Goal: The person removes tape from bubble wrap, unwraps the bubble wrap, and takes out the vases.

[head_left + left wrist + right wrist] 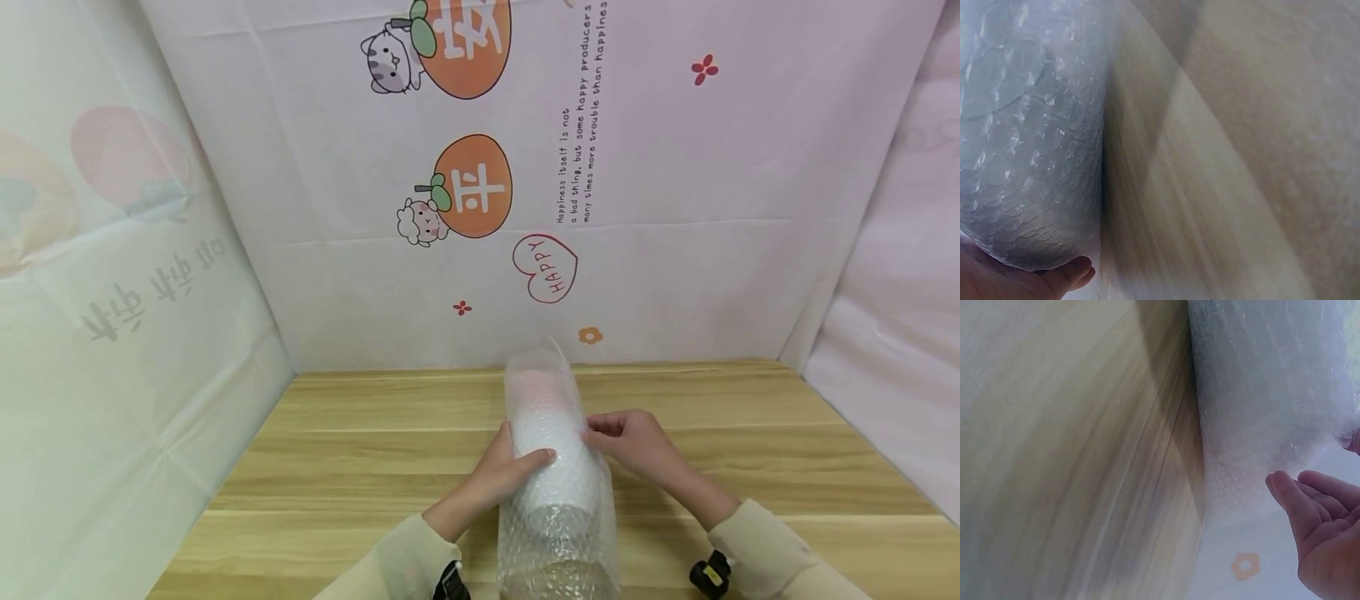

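A long cylinder wrapped in clear bubble wrap (pixel 558 467) lies on the wooden table, pointing away from me. White shows through its middle and pale pink towards the far end. Loose wrap extends past both ends. My left hand (pixel 510 475) grips it from the left, thumb across the top. In the left wrist view, part of the left hand (pixel 1041 281) shows against the bubble wrap (pixel 1035 137). At the right side, my right hand (pixel 637 442) touches the wrap with its fingertips. The right wrist view shows this hand (pixel 1325 515) beside the bubble wrap (pixel 1266 394), fingers slightly bent.
The wooden table (pixel 360 467) meets a printed white cloth backdrop (pixel 660 275) behind it. White cloth hangs on the left side (pixel 150 417) and right side (pixel 885 317). Dark wrist devices sit near both pale sleeves (pixel 772 550).
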The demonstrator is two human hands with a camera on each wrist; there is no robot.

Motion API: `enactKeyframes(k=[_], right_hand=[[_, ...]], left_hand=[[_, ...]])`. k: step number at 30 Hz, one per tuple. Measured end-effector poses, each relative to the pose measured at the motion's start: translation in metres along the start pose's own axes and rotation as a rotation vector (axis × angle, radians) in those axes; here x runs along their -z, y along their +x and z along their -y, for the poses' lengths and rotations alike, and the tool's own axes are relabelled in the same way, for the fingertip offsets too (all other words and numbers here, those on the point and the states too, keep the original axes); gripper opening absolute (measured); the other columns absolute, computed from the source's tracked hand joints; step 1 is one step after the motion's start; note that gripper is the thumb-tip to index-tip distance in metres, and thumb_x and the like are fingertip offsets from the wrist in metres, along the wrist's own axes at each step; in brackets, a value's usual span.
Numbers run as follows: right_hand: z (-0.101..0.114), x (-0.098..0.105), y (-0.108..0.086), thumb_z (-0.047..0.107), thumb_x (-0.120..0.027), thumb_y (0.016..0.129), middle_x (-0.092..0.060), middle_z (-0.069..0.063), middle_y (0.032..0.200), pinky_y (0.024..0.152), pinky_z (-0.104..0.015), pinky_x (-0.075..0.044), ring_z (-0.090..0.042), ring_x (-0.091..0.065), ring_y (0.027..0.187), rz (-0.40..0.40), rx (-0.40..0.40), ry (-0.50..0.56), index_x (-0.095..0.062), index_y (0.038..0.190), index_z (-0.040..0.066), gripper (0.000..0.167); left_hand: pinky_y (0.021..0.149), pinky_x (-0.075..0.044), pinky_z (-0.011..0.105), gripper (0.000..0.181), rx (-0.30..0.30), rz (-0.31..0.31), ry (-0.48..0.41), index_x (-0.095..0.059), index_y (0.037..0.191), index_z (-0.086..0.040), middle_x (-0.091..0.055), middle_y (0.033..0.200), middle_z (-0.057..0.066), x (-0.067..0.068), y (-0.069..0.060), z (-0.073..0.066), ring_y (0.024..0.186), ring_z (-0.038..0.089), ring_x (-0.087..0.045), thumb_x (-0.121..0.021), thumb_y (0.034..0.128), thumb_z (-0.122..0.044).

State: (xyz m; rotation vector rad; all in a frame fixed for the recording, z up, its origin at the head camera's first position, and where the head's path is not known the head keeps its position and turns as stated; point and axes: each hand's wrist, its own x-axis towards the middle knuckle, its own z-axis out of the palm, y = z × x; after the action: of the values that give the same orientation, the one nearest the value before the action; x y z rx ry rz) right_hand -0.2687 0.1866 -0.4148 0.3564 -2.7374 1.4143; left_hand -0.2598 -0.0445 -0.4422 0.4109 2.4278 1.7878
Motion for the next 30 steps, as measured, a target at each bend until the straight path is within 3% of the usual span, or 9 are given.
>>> enactKeyframes(k=[9, 21, 30], right_hand=[[0.0030, -0.0033, -0.0029, 0.025, -0.070, 0.090, -0.071, -0.012, 0.103, 0.071, -0.032, -0.055, -0.022, -0.066, 0.094, -0.044, 0.069, -0.065, -0.072, 0.108, -0.004, 0.034], [0.0034, -0.0058, -0.0030, 0.020, -0.068, 0.092, -0.071, -0.016, 0.103, 0.071, -0.032, -0.056, -0.023, -0.066, 0.093, -0.056, 0.077, -0.063, -0.072, 0.107, -0.005, 0.030], [0.0035, -0.0057, -0.0024, 0.020, -0.065, 0.094, -0.071, -0.015, 0.103, 0.064, -0.025, -0.052, -0.014, -0.064, 0.081, -0.059, 0.082, -0.072, -0.072, 0.107, -0.003, 0.028]], left_hand=[[0.090, -0.047, 0.049, 0.080, 0.004, 0.002, 0.004, -0.032, 0.143, 0.002, -0.051, 0.127, 0.015, 0.0000, -0.0004, 0.0004, 0.111, 0.029, -0.052, -0.069, 0.0850, -0.039], [0.091, -0.046, 0.048, 0.081, 0.007, -0.001, 0.007, -0.031, 0.143, 0.003, -0.050, 0.127, 0.016, -0.0001, -0.0005, 0.0000, 0.112, 0.029, -0.052, -0.069, 0.0855, -0.040], [0.093, -0.045, 0.048, 0.082, 0.015, 0.000, 0.012, -0.031, 0.144, 0.003, -0.050, 0.127, 0.016, 0.0003, -0.0008, -0.0011, 0.113, 0.030, -0.051, -0.069, 0.0855, -0.041]])
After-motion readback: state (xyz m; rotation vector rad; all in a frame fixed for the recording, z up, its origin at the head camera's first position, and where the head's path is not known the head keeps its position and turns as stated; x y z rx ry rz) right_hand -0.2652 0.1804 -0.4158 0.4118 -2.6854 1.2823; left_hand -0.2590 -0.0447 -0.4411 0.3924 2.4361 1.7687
